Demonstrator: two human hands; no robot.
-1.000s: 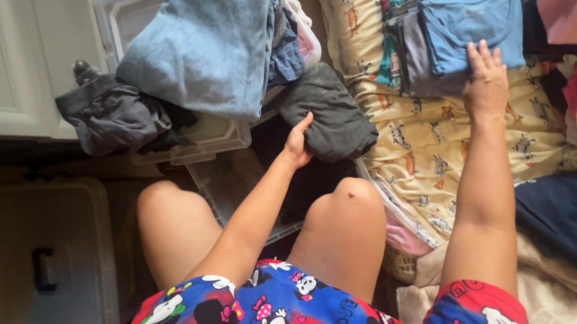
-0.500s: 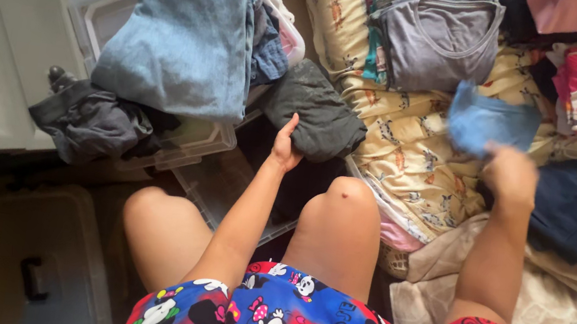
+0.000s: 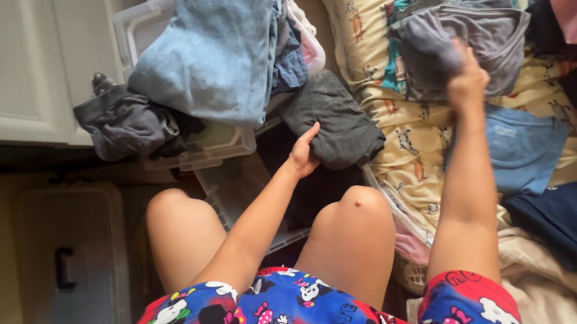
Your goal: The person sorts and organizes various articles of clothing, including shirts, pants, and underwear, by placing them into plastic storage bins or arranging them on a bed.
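Right hand (image 3: 468, 80) fisted, gripping soft grey folded cloth (image 3: 436, 51) on quilted bedspread (image 3: 419, 139). Left hand (image 3: 302, 153) flat, fingers together, pressed against dark crumpled garment (image 3: 336, 120) beside clear plastic bin (image 3: 212, 145).

No screens or signs show; the only label is a faint, pale rectangular print (image 3: 507, 130) at the neck of a blue garment (image 3: 530, 155) lying on the bed, too small to make out. A clear plastic storage box (image 3: 139, 21) with a pale rim stands by the white drawers, heaped with folded clothes, and a second, lower clear box (image 3: 224, 191) sits just below the left hand (image 3: 302, 153). At the lower left lies a grey lidded box (image 3: 75, 260) with a dark handle.
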